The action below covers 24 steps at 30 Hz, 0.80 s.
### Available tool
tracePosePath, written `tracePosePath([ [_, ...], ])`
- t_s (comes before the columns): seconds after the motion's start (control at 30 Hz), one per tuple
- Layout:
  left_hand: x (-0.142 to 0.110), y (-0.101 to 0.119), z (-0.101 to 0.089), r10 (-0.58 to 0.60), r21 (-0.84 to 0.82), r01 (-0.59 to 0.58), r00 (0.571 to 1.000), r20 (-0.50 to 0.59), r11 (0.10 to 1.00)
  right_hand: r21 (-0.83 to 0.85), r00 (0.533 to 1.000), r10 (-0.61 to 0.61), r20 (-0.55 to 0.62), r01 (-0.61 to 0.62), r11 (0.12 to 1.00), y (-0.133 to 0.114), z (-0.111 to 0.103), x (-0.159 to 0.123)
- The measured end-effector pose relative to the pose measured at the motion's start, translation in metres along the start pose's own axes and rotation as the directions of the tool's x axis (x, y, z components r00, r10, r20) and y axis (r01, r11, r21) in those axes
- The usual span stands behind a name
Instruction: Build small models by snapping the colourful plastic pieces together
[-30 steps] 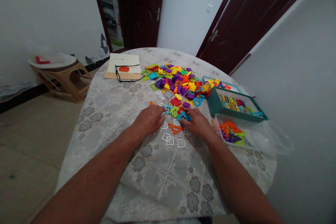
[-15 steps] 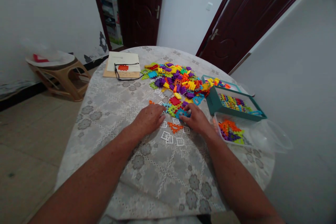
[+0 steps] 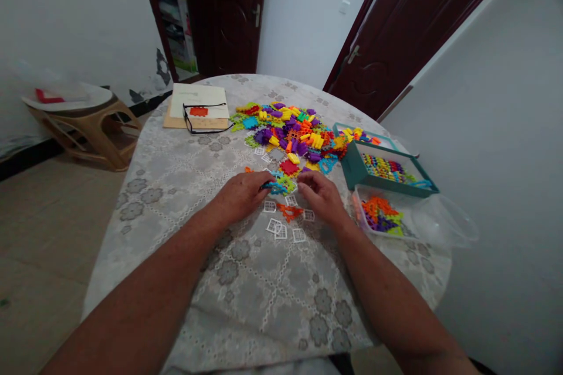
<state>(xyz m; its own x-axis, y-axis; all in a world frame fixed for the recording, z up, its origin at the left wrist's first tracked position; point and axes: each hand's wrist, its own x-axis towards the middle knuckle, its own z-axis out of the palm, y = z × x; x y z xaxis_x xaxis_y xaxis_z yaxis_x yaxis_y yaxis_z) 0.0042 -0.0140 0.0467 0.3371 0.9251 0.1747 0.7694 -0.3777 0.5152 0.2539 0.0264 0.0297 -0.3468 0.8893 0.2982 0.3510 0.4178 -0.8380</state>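
Observation:
My left hand (image 3: 246,194) grips a blue openwork building piece (image 3: 276,188) between thumb and fingers. A lime-green openwork piece (image 3: 289,184) lies against it on the right, partly covered. My right hand (image 3: 322,193) is just right of these, its thumb and fingers slightly apart and nothing visible between them. Beyond the hands is a red square piece (image 3: 289,167). In front of them lie an orange triangular piece (image 3: 289,212) and several small white window-lattice pieces (image 3: 299,235), flat on the patterned tablecloth (image 3: 264,287).
A heap of colourful plastic pieces (image 3: 288,129) spreads across the table's far middle. On the right stand a green box (image 3: 391,183) of beads and a clear tub (image 3: 398,235) of pieces. Black glasses (image 3: 206,131) rest on a notebook (image 3: 200,94) at far left.
The blue piece, which was under my right hand, is now at my left hand. My right hand has come off it, and the whole view has shifted slightly.

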Motion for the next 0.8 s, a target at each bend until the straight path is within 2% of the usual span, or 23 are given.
tracePosePath([
  [0.1, -0.002, -0.006, -0.007, -0.098, 0.030, 0.096, 0.994, 0.044, 0.995, -0.026, 0.956, 0.113, -0.271, -0.124, 0.992, 0.014, -0.021, 0.009],
  [0.2, -0.003, -0.008, -0.010, -0.203, 0.112, 0.191, 0.973, 0.107, 0.975, -0.020, 0.914, 0.174, -0.366, -0.194, 0.981, 0.022, -0.039, 0.015],
  [0.3, -0.003, -0.009, -0.010, -0.245, 0.148, 0.228, 0.963, 0.113, 0.962, -0.152, 0.938, 0.147, -0.315, -0.203, 0.967, 0.025, -0.047, 0.015],
  [0.37, -0.004, -0.009, -0.011, -0.247, 0.122, 0.233, 0.962, 0.112, 0.965, -0.275, 0.960, 0.083, -0.269, -0.159, 0.948, 0.025, -0.043, 0.013],
  [0.47, -0.004, -0.010, -0.012, -0.242, 0.090, 0.233, 0.964, 0.109, 0.968, -0.413, 0.985, -0.090, -0.145, 0.023, 0.910, 0.023, -0.026, 0.009],
  [0.57, -0.005, -0.010, -0.013, -0.211, 0.047, 0.208, 0.973, 0.092, 0.977, -0.521, 0.969, -0.243, 0.039, 0.227, 0.823, 0.021, 0.000, 0.007],
  [0.67, -0.005, -0.011, -0.010, -0.160, 0.000, 0.161, 0.984, 0.073, 0.987, -0.599, 0.960, -0.247, 0.134, 0.277, 0.751, 0.019, 0.021, 0.007],
  [0.8, -0.004, -0.009, -0.004, -0.099, 0.010, 0.099, 0.994, 0.055, 0.995, -0.585, 0.965, -0.227, 0.129, 0.259, 0.769, 0.018, 0.028, 0.008],
])
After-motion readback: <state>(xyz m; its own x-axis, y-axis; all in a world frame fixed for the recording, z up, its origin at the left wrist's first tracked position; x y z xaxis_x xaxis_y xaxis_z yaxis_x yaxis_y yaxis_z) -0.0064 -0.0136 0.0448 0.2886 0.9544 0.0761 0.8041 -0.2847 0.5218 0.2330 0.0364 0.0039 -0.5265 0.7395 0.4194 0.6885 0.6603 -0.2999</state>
